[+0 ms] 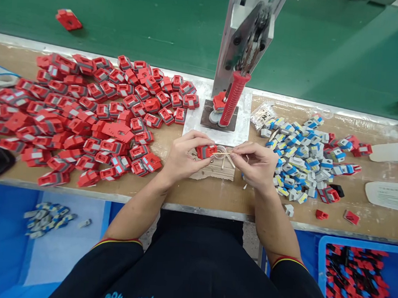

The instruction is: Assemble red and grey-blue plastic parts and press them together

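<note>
Your left hand reaches in from the bench's near edge, wrist bent, fingers pinched around a small red part above the bench's middle. Just to its right, your right hand curls knuckles-up, fingertips closed narrowly on a thin pale stick touching that part.

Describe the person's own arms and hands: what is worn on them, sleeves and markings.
Both hands, the left hand and the right hand, are bare, with no gloves, rings or watch in view. The forearms are uncovered. Short black sleeves end in a thin red and yellow trim at the cuffs.
</note>
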A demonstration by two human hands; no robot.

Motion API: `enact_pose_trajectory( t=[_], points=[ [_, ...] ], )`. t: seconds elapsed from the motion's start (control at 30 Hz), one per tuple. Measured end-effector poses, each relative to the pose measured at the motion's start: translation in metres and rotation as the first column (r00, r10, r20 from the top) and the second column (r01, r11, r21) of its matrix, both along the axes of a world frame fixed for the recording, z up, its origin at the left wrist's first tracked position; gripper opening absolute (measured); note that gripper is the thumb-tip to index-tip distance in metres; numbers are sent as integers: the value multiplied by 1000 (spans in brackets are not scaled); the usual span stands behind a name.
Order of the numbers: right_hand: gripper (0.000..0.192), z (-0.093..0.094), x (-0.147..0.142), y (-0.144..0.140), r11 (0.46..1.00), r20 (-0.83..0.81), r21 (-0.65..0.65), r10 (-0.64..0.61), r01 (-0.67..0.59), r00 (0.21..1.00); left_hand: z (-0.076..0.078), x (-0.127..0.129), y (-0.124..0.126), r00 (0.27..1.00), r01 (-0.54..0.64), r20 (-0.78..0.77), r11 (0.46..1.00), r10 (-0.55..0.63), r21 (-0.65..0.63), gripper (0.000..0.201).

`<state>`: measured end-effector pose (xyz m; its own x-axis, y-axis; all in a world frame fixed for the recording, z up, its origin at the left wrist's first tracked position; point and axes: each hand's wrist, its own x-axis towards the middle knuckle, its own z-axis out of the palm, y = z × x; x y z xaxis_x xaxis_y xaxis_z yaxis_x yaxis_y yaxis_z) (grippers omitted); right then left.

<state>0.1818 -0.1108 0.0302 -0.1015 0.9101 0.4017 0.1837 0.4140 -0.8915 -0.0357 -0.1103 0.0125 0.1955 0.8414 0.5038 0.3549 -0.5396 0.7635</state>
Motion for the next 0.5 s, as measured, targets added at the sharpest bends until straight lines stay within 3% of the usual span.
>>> enact_pose_trajectory(
  t=[0.2,0.5],
  points=[
    [7,2,1,1,999,70,1,-32,32,997,1,0,0,1000,-15,-11,1000,15,-3,23],
    [9,5,17,6,996,21,47,-72,71,997,4,-2,1,1000,-3,31,999,4,-48,20]
  ],
)
